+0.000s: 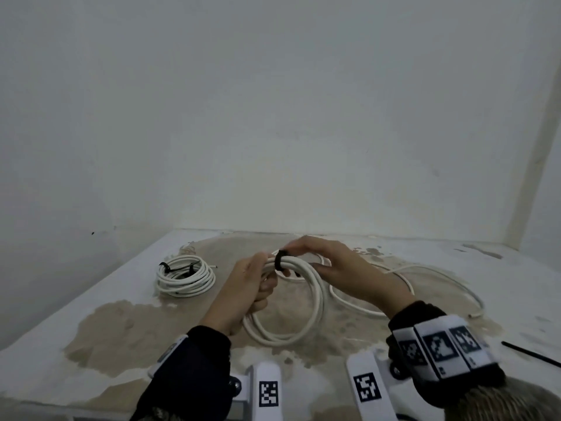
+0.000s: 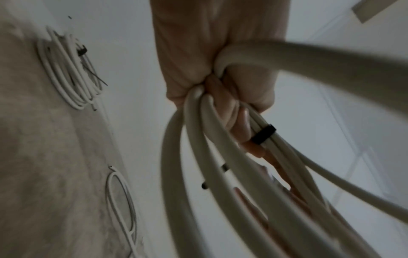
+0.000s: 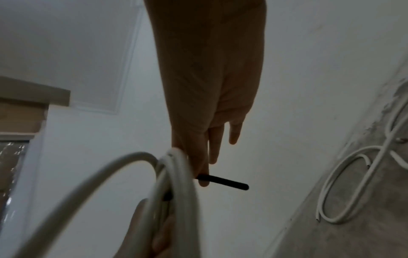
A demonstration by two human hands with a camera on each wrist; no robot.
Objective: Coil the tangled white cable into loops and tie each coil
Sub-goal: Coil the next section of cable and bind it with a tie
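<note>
My left hand (image 1: 253, 285) grips a coil of thick white cable (image 1: 315, 302) above the stained table; its fingers (image 2: 220, 83) are curled round the bundled strands (image 2: 198, 157). A black tie (image 1: 280, 260) is wrapped round the coil's top (image 2: 263, 134). My right hand (image 1: 306, 247) pinches that tie from above, its other fingers straight; the tie's free end (image 3: 225, 182) sticks out past my fingertips (image 3: 203, 181). The coil (image 3: 174, 174) hangs just left of them.
A finished coil (image 1: 184, 276) with black ties lies at the table's left (image 2: 66, 69). Loose white cable (image 1: 425, 287) snakes over the right half (image 3: 344, 183). A spare black tie (image 1: 531, 354) lies at the right edge. White walls close in behind.
</note>
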